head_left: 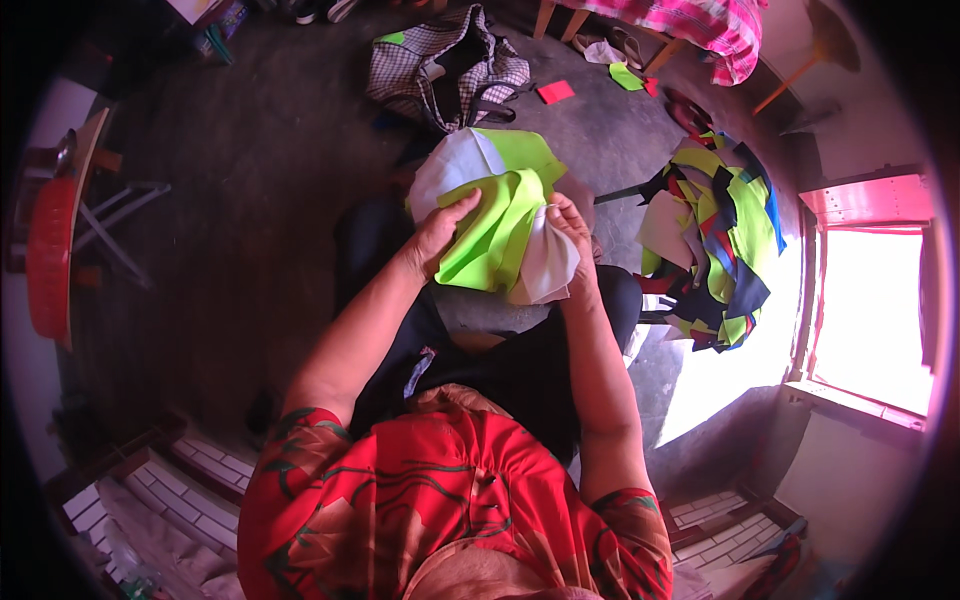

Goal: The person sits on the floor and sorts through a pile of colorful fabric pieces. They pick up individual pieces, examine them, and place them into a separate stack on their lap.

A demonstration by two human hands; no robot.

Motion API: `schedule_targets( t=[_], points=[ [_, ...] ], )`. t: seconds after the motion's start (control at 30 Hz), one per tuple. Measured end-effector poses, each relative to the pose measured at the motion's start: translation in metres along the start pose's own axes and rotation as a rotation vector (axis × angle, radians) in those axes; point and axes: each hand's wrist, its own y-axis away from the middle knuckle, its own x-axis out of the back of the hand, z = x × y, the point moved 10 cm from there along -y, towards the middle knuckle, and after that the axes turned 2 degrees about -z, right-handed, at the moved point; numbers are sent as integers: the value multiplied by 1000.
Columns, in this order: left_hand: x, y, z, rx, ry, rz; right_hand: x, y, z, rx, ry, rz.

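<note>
While the lime-green fabric piece [490, 225] was pinned on the lap by the left hand [437, 232], its white lining [548, 262] was pinched by the right hand [572, 222], apparently for alignment, scrap pile [715, 240] lying right.

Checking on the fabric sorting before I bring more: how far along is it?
Nothing shows as a finished stack. In hand: left hand and right hand grip a bundle of lime-green and white fabric pieces. Left: a large mixed-colour heap of cut pieces on the floor.

Checked bag [447, 68] — scrap pile [715, 240] — red stool [50, 255].
</note>
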Motion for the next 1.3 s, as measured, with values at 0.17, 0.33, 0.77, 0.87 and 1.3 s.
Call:
schedule_targets(
  t=[0.17, 0.33, 0.77, 0.87, 1.3],
  points=[
    [-8, 5, 14, -83, 146, -78, 8, -3, -4, 7, -20, -22],
    [-20, 8, 18, -99, 205, -152, -13, 1, -2, -16, -63, -66],
    [-27, 12, 15, -78, 220, -181, -16, -2, 5, 16, 84, -84],
    [-36, 12, 18, -66, 235, -271, -12, -3, 3, 17, 102, -131],
    [-16, 19, 61, -376, 301, -224, 1, 11, -5, -77, 259, 43]
  ],
)
